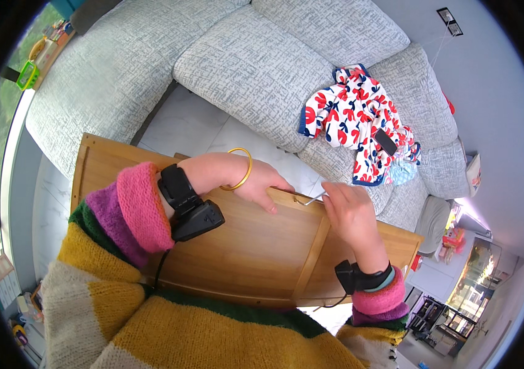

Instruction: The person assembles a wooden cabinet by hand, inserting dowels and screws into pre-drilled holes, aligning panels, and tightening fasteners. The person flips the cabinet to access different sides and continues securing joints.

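Note:
A wide wooden panel with a raised frame and a crossbar stands or lies right in front of me; what holds it up is hidden. My left hand grips its far edge, the thumb on the face and the fingers over the rim. Just right of it, my right hand is closed in a pinch on a thin silver hex key. The key's end meets the panel's far edge near the crossbar; the screw or hole there is too small to make out.
Beyond the panel stands a grey patterned sofa. A red, white and navy garment lies on it with a dark phone on top. Between panel and sofa runs a tiled floor. A windowsill with a green basket is at left.

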